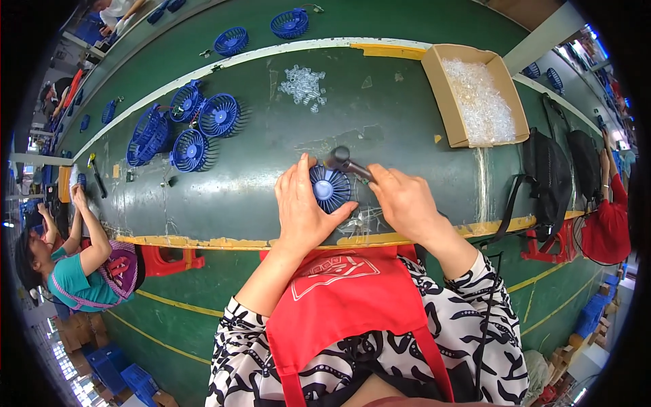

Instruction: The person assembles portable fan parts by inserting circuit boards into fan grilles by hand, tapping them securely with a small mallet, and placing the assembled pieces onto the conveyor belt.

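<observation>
Blue fan grille (pixel 330 188) lies on the green tabletop (pixel 271 176) near its front edge, the left hand (pixel 303 207) cupped over its left side and pressing it down. Right hand (pixel 402 201) is wrapped around a dark power screwdriver (pixel 347 163) angled onto the grille. More blue fan parts (pixel 186 129) lie far left; a cardboard box (pixel 475 95) of clear pieces sits upper right.

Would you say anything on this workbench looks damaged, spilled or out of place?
Mostly wear: the yellow edge strip along the green table is chipped and peeling. Small clear parts lie loose in a scattered heap outside the cardboard box. Nothing else stands out.
</observation>
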Motion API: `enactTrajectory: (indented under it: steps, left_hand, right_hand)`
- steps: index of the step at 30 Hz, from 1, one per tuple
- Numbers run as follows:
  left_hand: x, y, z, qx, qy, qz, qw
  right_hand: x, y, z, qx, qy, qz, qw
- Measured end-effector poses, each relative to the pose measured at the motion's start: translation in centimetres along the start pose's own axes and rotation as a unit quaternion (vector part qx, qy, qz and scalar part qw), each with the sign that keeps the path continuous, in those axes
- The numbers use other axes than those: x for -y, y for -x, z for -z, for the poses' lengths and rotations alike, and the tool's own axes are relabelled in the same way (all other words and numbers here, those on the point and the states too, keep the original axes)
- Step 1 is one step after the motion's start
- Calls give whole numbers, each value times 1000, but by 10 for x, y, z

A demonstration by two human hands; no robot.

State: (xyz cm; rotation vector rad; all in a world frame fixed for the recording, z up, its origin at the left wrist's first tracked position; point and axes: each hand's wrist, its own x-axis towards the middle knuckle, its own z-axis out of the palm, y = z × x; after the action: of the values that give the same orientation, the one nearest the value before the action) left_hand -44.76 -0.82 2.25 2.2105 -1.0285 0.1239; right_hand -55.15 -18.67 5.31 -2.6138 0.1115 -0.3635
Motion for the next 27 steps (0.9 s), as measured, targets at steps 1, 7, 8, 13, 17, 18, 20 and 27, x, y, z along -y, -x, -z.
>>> enactTrajectory:
  steps: [1, 7, 8, 13, 17, 18, 20, 27]
  left_hand:
    - [1, 2, 1, -1, -2, 3, 1000]
    - [11, 5, -1, -8, 11, -13, 1000]
    - [12, 7, -2, 2, 10, -2, 1000]
    - [3, 7, 1, -21, 9, -8, 1000]
    - [6, 7, 5, -22, 30, -6, 999]
    - [7, 8, 6, -28, 57, -4, 998]
    - [7, 7, 8, -34, 93, 8, 995]
    - [12, 11, 5, -46, 186, 33, 981]
  right_hand:
    - [7, -4, 9, -54, -31, 25, 998]
    - [20, 4, 35, -311, -104, 127, 936]
    - [20, 7, 30, -255, -165, 112, 946]
    - [3, 11, -8, -28, 45, 58, 997]
    - [-4, -2, -2, -12, 64, -21, 998]
    - [-8, -7, -1, -75, 55, 10, 996]
    - [-13, -18, 1, -157, 27, 37, 987]
    - [3, -35, -30, -5, -347, -108, 932]
